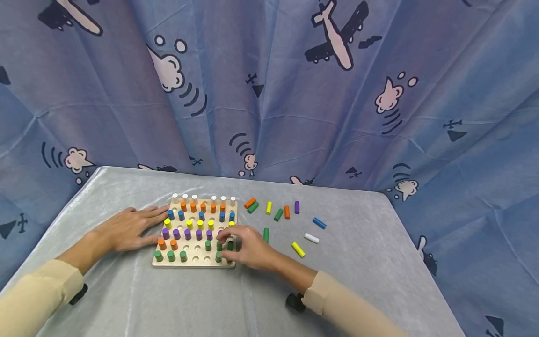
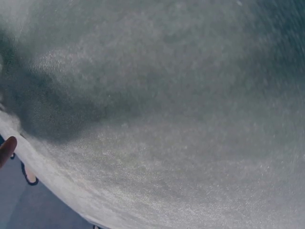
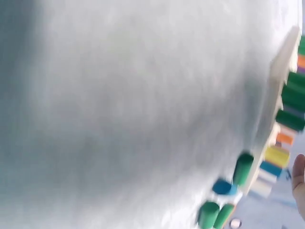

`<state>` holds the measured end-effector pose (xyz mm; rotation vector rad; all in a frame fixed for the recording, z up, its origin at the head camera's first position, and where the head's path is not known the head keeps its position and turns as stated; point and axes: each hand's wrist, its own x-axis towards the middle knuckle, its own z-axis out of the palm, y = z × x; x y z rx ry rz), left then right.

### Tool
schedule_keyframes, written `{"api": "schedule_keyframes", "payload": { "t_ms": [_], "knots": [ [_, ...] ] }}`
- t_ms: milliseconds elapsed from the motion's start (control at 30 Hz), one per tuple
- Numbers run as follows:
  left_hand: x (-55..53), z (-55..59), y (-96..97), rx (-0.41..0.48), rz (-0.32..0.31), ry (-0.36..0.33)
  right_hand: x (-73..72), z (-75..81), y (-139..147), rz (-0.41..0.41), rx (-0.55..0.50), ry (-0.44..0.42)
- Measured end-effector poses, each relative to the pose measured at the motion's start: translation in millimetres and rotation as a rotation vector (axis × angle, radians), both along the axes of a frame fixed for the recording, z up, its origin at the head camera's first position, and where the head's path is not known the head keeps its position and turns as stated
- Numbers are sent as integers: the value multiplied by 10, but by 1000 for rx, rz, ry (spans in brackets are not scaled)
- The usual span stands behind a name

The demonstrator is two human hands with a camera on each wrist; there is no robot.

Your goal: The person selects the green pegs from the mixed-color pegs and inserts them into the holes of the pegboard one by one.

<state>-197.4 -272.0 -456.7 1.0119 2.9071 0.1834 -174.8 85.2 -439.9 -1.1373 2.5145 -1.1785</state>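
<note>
A light wooden pegboard [image 1: 191, 263] carries rows of short coloured pegs: white, orange, blue, yellow, purple, orange with green, and green at the front. Some holes are bare. My left hand [image 1: 131, 229] lies flat on the cloth with spread fingers, its fingertips at the board's left edge. Over the board's front right corner, my right hand [image 1: 248, 248] has thumb and forefinger bent about a green peg [image 1: 219, 245]. This hand partly hides the pegs around it. In the right wrist view, a fingertip [image 3: 299, 172] shows near the board's pegs.
Loose pegs lie right of the board on the grey cloth-covered table [image 1: 358, 262], among them a blue peg [image 1: 319, 223], a white peg [image 1: 311, 238], a yellow peg [image 1: 298, 249] and a green peg [image 1: 266, 235]. A patterned blue curtain [image 1: 269, 93] hangs behind the table.
</note>
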Motion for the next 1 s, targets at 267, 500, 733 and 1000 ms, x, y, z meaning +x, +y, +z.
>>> {"api": "schedule_keyframes", "payload": {
  "t_ms": [267,500,733,1000],
  "knots": [
    [-3,-1,11,-9,1,5,-295,71,400,-200,67,-25],
    [-11,-11,8,-7,-4,12,-583,-23,807,-351,97,-9],
    [-12,-12,1,-12,-1,6,-686,-100,1050,-412,168,-1],
    [-13,-18,-3,-10,-5,12,-706,-206,1104,-389,207,34]
  ]
}}
